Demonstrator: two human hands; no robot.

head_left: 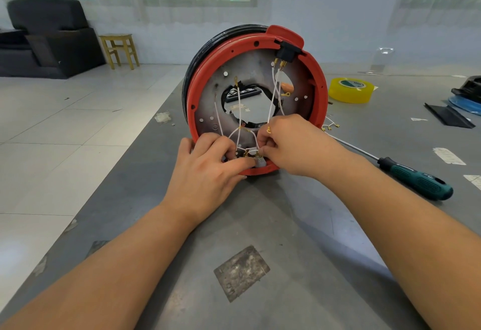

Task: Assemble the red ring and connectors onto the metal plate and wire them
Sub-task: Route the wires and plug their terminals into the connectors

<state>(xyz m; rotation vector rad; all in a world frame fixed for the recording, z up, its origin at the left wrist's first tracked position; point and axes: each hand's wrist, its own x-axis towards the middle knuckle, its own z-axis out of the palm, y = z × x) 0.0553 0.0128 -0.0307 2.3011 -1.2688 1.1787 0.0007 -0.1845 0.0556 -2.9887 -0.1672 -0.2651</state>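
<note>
Left hand (208, 170): fingers curled at the bottom of the ring (318, 110), thumb lying along the rim and pressing against a small grey connector (259, 162) with brass terminals. Whether the fingertips pinch anything cannot be told; they are hidden behind the wires.

Right hand (291, 144): fingers curled inward, thumb and forefinger pinching at a white wire (272, 100) where it meets the same connector. A brass ring terminal (268, 129) shows at the knuckles.

The ring stands on edge on the grey table (260, 225), tilted slightly back, its open face toward the camera. The metal plate (208, 110) sits inside the ring, with a large irregular opening at its centre. Several white wires run across the plate from the bottom of the ring upward. A black connector (286, 52) is seated at the top of the ring, brass pins pointing down, two wires attached. A black band (192, 69) shows behind the ring on its left.

Right of the ring: loose white leads (330, 125) with brass ends lie just beside it; a green-handled screwdriver (413, 177) lies near, shaft pointing toward the ring; a yellow tape roll (351, 90) lies farther back. Far left of the ring, off the table: a wooden stool (119, 49) and a dark armchair (46, 35).
</note>
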